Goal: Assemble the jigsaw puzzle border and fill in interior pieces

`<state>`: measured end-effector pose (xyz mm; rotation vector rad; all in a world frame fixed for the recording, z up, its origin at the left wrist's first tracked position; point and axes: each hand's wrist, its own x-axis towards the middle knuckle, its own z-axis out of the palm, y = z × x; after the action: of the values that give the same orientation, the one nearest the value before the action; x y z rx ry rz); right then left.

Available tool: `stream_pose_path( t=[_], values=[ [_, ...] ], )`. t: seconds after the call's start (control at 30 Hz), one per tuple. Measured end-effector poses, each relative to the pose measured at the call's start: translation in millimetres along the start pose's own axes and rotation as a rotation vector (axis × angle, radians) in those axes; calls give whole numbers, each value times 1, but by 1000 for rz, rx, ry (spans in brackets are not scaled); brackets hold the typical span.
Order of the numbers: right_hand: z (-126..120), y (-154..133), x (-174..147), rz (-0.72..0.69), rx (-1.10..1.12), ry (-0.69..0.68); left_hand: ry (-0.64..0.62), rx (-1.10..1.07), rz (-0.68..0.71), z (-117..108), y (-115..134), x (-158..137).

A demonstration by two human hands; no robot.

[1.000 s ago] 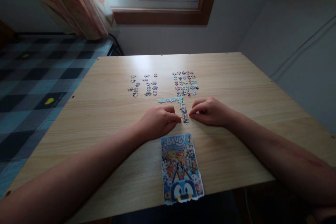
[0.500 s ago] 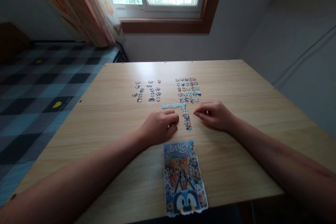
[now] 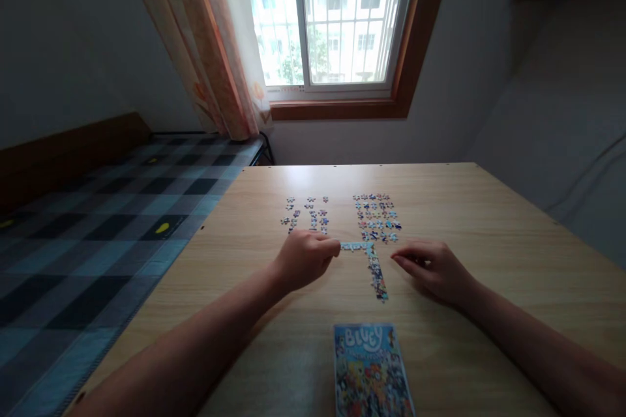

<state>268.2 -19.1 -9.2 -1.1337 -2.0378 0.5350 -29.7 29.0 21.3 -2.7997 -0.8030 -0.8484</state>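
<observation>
Sheet [image 3: 372,371] nearest me says BLUEY in fat white letters over a pale blue top, with a crowd of little colourful characters packed in below; the bottom runs out of view. It lies flat on the pale wood-look table [image 3: 450,208].

Just beyond it is the puzzle strip [image 3: 376,273], the bit I'm actually looking at. It's joined into a corner shape: one arm runs toward me, busy and multicoloured with a bumpy knobbed end, and the other goes left along the far side, light blue and white, with a knobbly near edge.

The right hand [image 3: 437,267] sits a little to the right of it, thumb and finger tips together. The left hand [image 3: 304,259] is at the end of the blue arm, fingers curled in and thumb tucked close. Honestly, it's too small and dim to tell whether either one has a piece pinched.

Farther back, loose pieces are spread out in two batches: right-hand pieces [image 3: 375,224] in neat rows, mixed colours, and left-hand pieces [image 3: 313,215] more scattered, mostly dark or purplish. Behind everything, a bright barred window [image 3: 342,32].
</observation>
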Motion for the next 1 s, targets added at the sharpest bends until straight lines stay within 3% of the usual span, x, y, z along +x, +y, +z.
stream_pose_path(
  t=[0.1, 0.3, 0.47, 0.67, 1.0],
  values=[
    [1, 2, 0, 3, 3, 3, 76, 95, -84, -12, -27, -2],
    [2, 5, -1, 32, 17, -21, 220, 156, -462, -34, -85, -13],
    [4, 7, 0, 61, 15, -45, 212, 203, -653, -27, -111, -30],
    [3, 9, 3, 143, 43, -31, 311, 47, -901, -14, -130, -41],
    [2, 11, 6, 275, 95, -59, 116, 40, -1041, -3, -153, -40]
  ],
)
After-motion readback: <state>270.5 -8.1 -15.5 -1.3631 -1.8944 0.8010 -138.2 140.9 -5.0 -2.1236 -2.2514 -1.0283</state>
